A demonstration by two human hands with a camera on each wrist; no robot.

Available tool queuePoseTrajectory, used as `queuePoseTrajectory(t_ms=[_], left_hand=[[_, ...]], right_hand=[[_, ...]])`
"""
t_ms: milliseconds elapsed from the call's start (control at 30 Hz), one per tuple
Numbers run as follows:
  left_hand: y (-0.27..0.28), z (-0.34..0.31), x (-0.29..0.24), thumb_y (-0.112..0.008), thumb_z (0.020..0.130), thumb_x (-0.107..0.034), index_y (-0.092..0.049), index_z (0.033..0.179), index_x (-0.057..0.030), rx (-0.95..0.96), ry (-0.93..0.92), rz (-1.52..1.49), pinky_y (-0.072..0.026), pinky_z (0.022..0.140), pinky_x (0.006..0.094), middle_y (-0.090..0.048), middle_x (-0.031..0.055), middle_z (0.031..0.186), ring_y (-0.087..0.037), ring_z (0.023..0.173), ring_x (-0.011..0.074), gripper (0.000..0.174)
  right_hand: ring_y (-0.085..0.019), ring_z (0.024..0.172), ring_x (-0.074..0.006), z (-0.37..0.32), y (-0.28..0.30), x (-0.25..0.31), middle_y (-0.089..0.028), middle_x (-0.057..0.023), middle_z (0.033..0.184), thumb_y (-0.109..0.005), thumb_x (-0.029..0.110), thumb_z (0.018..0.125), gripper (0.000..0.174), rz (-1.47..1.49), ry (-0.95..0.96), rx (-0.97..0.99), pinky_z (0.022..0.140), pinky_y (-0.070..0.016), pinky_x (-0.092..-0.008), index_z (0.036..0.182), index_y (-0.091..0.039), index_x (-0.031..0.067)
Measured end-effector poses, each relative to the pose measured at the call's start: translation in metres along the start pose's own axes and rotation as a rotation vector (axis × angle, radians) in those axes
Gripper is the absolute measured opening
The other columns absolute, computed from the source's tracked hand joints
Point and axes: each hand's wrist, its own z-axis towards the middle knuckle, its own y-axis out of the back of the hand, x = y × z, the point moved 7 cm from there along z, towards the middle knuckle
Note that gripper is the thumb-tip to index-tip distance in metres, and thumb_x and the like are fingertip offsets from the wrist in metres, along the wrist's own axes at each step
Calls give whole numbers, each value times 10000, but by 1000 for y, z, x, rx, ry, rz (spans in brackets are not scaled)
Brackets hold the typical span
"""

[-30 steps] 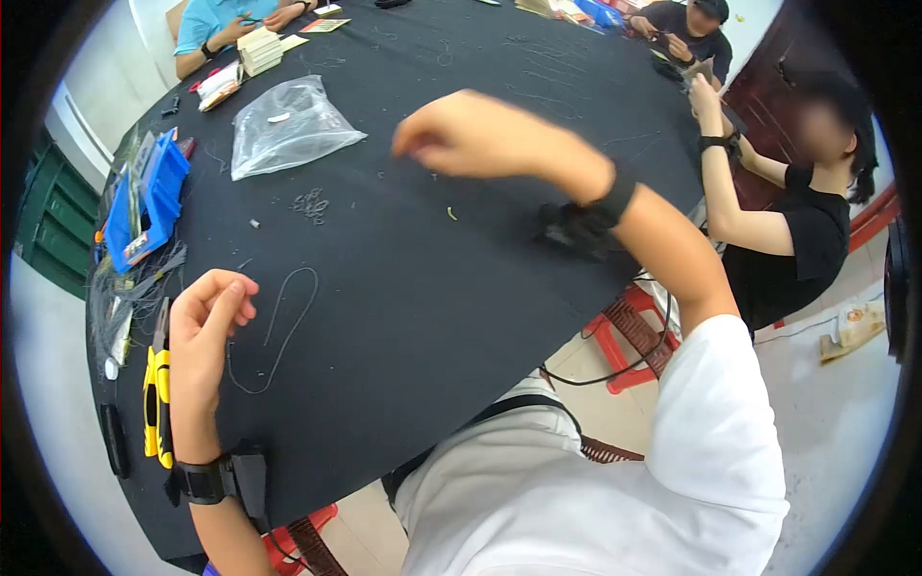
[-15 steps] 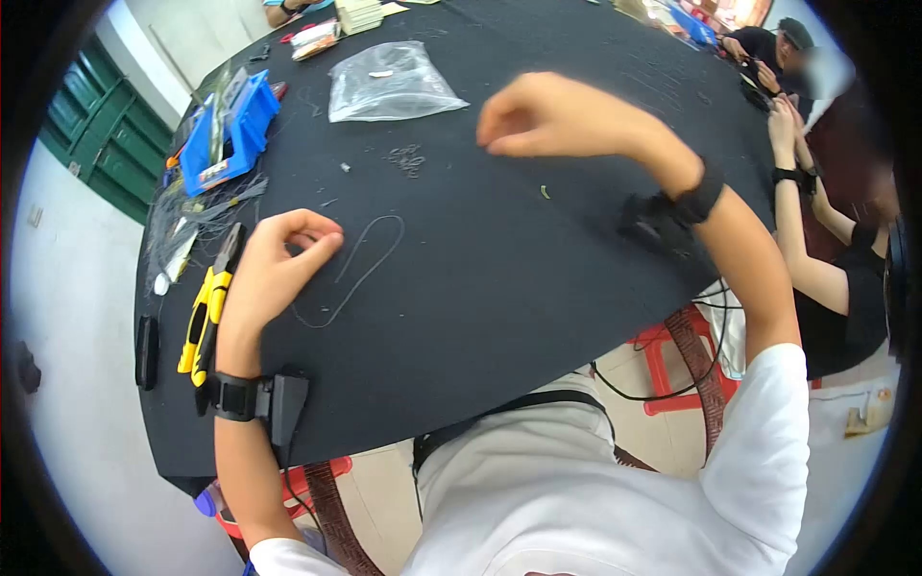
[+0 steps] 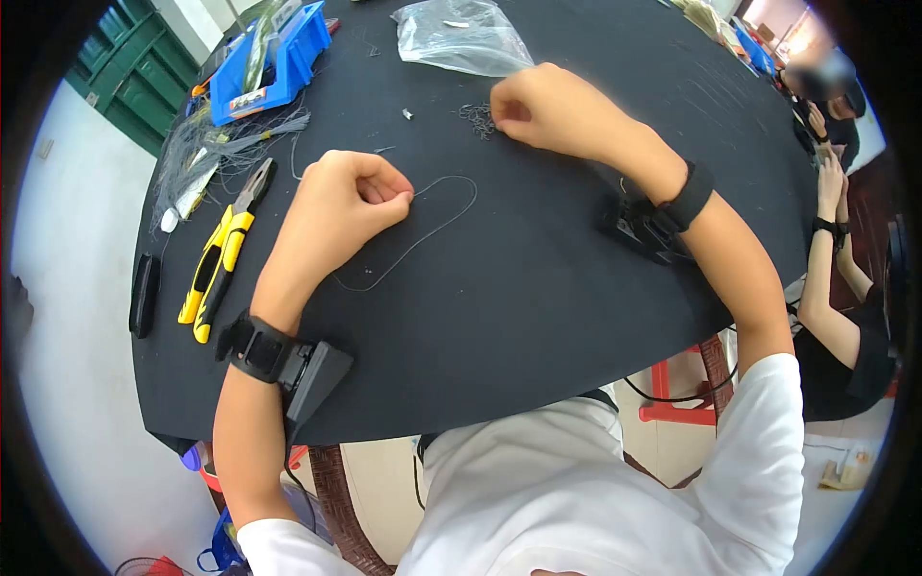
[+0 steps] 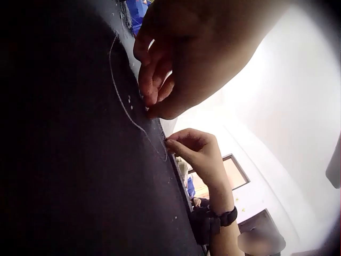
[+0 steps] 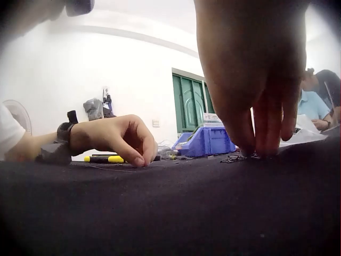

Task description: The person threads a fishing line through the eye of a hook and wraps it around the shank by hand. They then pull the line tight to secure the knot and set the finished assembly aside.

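My left hand [image 3: 336, 206] is low over the black-covered table, thumb and fingertips pinching one end of a thin grey cord [image 3: 408, 250]. The rest of the cord curves in a loop on the cloth, also visible in the left wrist view. My right hand [image 3: 562, 113] reaches to a small pile of dark, thin curled pieces [image 3: 474, 119], its fingertips right at the pile's edge. In the right wrist view its fingers [image 5: 266, 128] point down at these pieces [image 5: 237, 158]; I cannot tell whether it grips one.
Yellow-and-black pliers [image 3: 226, 250] lie left of my left hand, near a black case [image 3: 144, 296]. A blue bin [image 3: 279, 72] stands behind a tangle of grey strands [image 3: 211, 149]. A clear plastic bag [image 3: 461, 38] lies beyond the pile. Other people sit at the table's far right.
The head view has shifted. My left hand has come to the cord's end and pinches it. The right hand has lowered from above the table to the pile of dark pieces.
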Motion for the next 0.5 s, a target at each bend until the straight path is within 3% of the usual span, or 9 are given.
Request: queuePoseTrajectory(t_ms=[133, 233, 267, 300, 333, 400, 433, 467, 500], left_hand=[[2, -3, -7, -611, 723, -89, -634, 766, -12, 13, -22, 138, -396, 573, 203, -592, 14, 693, -506, 636, 65, 91], [14, -2, -5, -592, 750, -101, -612, 797, -24, -101, -147, 111, -395, 587, 192, -587, 5, 723, -508, 662, 56, 92], [21, -4, -8, -579, 792, -138, -593, 854, -37, -132, -121, 56, -395, 595, 183, -585, -6, 739, -514, 681, 45, 119], [27, -3, -5, -582, 790, -132, -593, 843, -15, -169, -137, -138, -419, 618, 196, -594, 14, 735, -533, 684, 62, 128], [33, -2, -3, -585, 787, -125, -592, 833, 6, -205, -154, -332, -443, 642, 209, -604, 34, 730, -552, 688, 80, 139], [37, -6, -14, -556, 830, -125, -579, 901, -6, -104, -148, -445, -443, 657, 196, -620, 45, 790, -561, 727, 79, 141], [36, -7, -19, -554, 835, -136, -579, 923, -28, -34, -178, -468, -440, 654, 193, -623, 39, 803, -560, 733, 73, 142], [33, -9, -23, -552, 840, -146, -579, 946, -50, 39, -206, -492, -436, 651, 190, -625, 32, 815, -560, 740, 68, 146], [26, -10, -28, -574, 824, -151, -596, 916, -44, 134, -222, -548, -444, 646, 203, -628, 31, 814, -573, 769, 78, 143]], right_hand=[[-571, 600, -246, -7, 14, 7, -587, -118, 654, -561, 74, 719, 66, 36, 63, -97, 573, -445, -305, 750, -554, 17], [-551, 597, -157, -13, 29, 8, -550, -78, 632, -548, 85, 741, 84, 155, 37, -128, 576, -437, -276, 767, -520, 11], [-546, 603, -134, -14, 33, 8, -544, -65, 635, -547, 85, 744, 85, 190, 18, -143, 579, -438, -268, 769, -516, 10], [-524, 630, -84, -16, 34, 8, -536, -27, 666, -539, 71, 749, 74, 228, 24, -153, 597, -439, -238, 784, -521, 9], [-525, 635, -82, -17, 31, 8, -539, -23, 674, -534, 64, 749, 67, 276, 11, -124, 604, -441, -232, 785, -527, 8], [-528, 645, -79, -22, 27, 11, -546, -17, 689, -523, 49, 750, 57, 360, -13, -72, 619, -445, -219, 786, -537, 6], [-541, 633, -132, -25, 21, 10, -565, -40, 671, -562, 115, 731, 114, 450, 6, -65, 606, -438, -258, 788, -574, 17], [-543, 630, -129, -27, 19, 12, -567, -39, 668, -564, 108, 728, 106, 454, -3, -36, 601, -439, -257, 784, -576, 18], [-545, 626, -126, -31, 16, 15, -568, -39, 665, -565, 100, 724, 99, 457, -13, -6, 596, -440, -256, 780, -578, 19]])
